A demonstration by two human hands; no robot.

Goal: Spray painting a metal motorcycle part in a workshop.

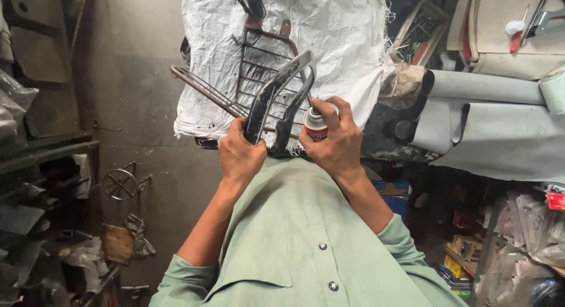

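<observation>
Gripping a stiff, likely light grab rail (276,95) by its lower end, left hand (240,155) fingers wrapped tight, while right hand (337,143) fingers clasp a spray can (316,124) beside it, above white sacking (329,42).

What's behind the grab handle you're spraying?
Behind the grab handle sits a rusty wire rack on a white woven sack. What lies under the sack is covered.
</observation>
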